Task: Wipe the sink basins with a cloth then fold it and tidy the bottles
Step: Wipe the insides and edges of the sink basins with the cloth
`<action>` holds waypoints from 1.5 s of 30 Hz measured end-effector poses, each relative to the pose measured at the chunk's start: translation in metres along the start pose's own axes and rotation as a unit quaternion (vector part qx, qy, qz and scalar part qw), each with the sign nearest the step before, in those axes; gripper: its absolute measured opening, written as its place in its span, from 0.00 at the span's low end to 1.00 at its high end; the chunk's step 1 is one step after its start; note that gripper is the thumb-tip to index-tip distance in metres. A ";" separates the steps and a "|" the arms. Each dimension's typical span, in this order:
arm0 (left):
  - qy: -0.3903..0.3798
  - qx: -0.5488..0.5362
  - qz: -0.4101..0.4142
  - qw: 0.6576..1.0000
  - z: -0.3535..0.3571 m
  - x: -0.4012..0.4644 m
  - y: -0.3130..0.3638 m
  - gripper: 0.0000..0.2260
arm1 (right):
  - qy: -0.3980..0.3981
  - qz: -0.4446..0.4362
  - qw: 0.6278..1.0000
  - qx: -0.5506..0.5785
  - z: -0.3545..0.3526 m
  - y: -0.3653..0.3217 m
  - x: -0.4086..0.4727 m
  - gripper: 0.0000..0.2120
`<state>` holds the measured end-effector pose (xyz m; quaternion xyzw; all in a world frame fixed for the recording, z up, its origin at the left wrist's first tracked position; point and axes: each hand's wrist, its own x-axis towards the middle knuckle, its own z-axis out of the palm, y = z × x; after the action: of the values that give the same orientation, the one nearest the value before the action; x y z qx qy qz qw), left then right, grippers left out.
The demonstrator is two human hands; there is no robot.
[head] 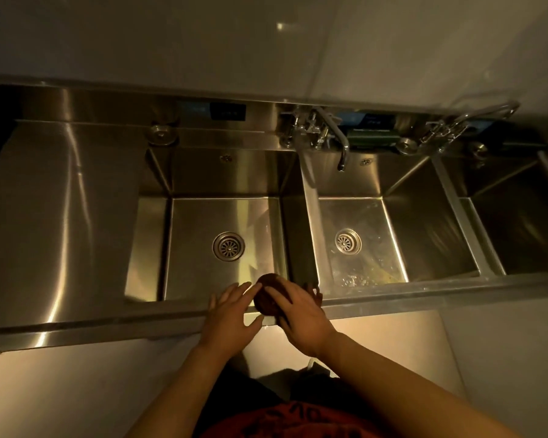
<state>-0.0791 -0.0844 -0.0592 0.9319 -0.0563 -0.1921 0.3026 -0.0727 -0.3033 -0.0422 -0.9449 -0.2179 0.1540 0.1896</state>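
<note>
Cloth bunched at the sink's front rim, lower centre.

My right hand (301, 314) grips the cloth (268, 297); my left hand (230, 314), fingers straight, touches its left side.

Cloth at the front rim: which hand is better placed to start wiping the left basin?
Probably the right hand: it grips the wadded cloth beside the left basin. The left hand only touches it, fingers straight.

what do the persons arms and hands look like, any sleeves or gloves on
Both forearms are bare, with no sleeves in view. The left hand and right hand wear no gloves. No rings, watch or bands show. A red garment with dark markings shows at the bottom edge.
</note>
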 end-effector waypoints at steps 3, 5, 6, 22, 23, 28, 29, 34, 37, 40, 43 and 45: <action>-0.016 0.023 0.003 1.000 0.018 0.007 0.033 0.33 | 0.017 -0.015 1.000 0.001 -0.008 0.036 -0.024 0.34; -0.022 0.042 0.004 0.999 0.032 0.012 0.056 0.35 | 0.024 -0.028 0.999 0.004 -0.015 0.062 -0.039 0.32; -0.026 0.051 0.001 0.998 0.039 0.014 0.068 0.35 | 0.025 -0.036 0.999 0.004 -0.018 0.075 -0.045 0.32; 0.040 0.077 -0.079 0.993 0.130 0.040 0.218 0.23 | 0.069 0.083 0.994 0.033 -0.102 0.280 -0.171 0.32; 0.048 0.076 -0.080 0.993 0.132 0.041 0.218 0.21 | 0.065 0.100 0.992 0.035 -0.107 0.291 -0.178 0.33; 0.046 0.089 -0.079 0.992 0.133 0.043 0.213 0.19 | 0.071 0.171 0.982 0.025 -0.117 0.308 -0.186 0.32; 0.049 0.090 -0.068 0.992 0.132 0.042 0.213 0.19 | 0.074 0.182 0.980 0.028 -0.116 0.305 -0.184 0.32; 0.026 0.086 -0.023 0.996 0.129 0.032 0.197 0.21 | 0.094 0.245 0.965 0.019 -0.102 0.264 -0.163 0.31; 0.004 0.101 0.010 0.995 0.124 0.028 0.183 0.24 | 0.080 0.206 0.975 -0.001 -0.088 0.227 -0.141 0.32; 0.005 0.089 0.027 0.996 0.115 0.019 0.173 0.24 | 0.063 0.168 0.984 0.011 -0.069 0.180 -0.114 0.32; 0.023 0.084 0.007 0.996 0.102 0.006 0.163 0.25 | 0.059 0.112 0.992 0.007 -0.048 0.138 -0.089 0.32; 0.029 0.087 -0.020 0.996 0.095 -0.006 0.153 0.27 | 0.053 0.112 0.992 0.001 -0.040 0.121 -0.077 0.32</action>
<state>-0.1197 -0.2585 -0.0383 0.9608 -0.0454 -0.1653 0.2177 -0.0808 -0.4518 -0.0429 -0.9700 -0.1006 0.1243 0.1834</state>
